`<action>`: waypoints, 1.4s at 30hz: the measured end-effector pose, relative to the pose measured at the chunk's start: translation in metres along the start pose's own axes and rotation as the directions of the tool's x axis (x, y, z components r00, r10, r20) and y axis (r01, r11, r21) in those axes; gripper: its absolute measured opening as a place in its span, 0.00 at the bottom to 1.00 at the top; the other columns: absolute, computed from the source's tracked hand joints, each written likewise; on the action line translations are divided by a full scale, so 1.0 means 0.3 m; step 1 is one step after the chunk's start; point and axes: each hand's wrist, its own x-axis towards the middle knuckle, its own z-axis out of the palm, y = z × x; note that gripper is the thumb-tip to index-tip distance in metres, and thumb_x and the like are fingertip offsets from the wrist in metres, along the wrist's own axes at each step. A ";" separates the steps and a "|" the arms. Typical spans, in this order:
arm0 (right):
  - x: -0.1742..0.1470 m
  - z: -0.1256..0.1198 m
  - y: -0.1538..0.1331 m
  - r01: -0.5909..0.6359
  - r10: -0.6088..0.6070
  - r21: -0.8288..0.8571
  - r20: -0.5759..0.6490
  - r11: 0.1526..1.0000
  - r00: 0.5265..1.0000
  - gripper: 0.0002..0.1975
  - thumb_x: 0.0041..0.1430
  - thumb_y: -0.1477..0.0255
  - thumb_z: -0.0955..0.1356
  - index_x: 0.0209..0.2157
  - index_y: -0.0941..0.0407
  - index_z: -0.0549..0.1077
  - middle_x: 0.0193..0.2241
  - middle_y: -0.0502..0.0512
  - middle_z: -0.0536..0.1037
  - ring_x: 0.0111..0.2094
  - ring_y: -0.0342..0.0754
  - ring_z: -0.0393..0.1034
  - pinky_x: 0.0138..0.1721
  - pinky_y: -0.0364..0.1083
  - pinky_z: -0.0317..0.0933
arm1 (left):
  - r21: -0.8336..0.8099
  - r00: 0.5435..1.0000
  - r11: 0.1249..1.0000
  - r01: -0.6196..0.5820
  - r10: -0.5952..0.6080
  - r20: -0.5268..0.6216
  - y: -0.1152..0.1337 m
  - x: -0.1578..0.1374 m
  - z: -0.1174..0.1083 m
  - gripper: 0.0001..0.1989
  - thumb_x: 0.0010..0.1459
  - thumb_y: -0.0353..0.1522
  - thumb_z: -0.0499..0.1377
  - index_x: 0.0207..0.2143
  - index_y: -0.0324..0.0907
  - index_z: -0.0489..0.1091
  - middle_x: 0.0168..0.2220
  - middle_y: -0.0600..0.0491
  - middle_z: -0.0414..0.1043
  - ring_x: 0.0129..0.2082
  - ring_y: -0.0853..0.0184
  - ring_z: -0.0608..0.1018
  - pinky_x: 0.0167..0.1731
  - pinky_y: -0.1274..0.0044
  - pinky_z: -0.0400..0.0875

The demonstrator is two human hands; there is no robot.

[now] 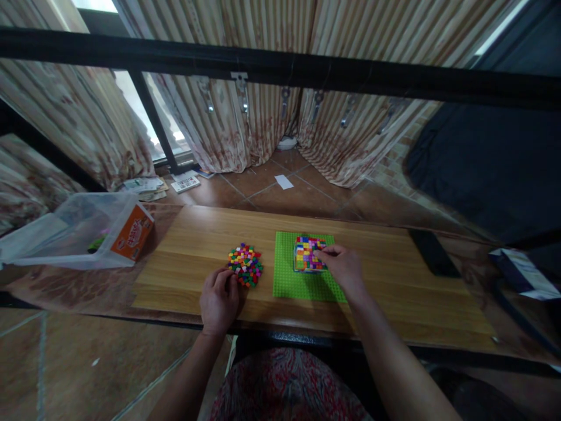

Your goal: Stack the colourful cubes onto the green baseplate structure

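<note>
A green studded baseplate point(284, 285) lies on the wooden board. On it stands a square block built of small multicoloured toy bricks point(305, 256). My right hand point(345, 270) reaches in from the right, thumb and forefinger together at the block's upper right edge; anything pinched between them is too small to make out. To the left of the baseplate is a loose pile of small coloured bricks point(248, 263). At the pile's lower left edge my left hand point(219, 298) rests with curled fingers. Its fingertips are partly hidden, and so is whatever they hold.
A clear plastic bin point(83, 257) with an orange label lies at the left, a green item inside. On the right a dark flat phone-like object point(433, 252) lies on the wooden board point(175, 263). Farther right is a blue-and-white box point(523, 273). A black rail point(280, 67) crosses above.
</note>
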 end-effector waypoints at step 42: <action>-0.310 0.104 -0.098 0.445 -0.454 0.090 0.144 0.891 0.879 0.08 0.64 0.69 0.65 0.34 0.50 0.76 0.35 0.53 0.76 0.40 0.50 0.70 0.44 0.49 0.63 | -0.024 1.000 1.000 0.009 -0.008 0.001 0.003 -0.003 -0.003 0.09 0.62 0.33 0.53 0.38 0.43 0.72 0.42 0.47 0.74 0.44 0.63 0.77 0.44 0.71 0.72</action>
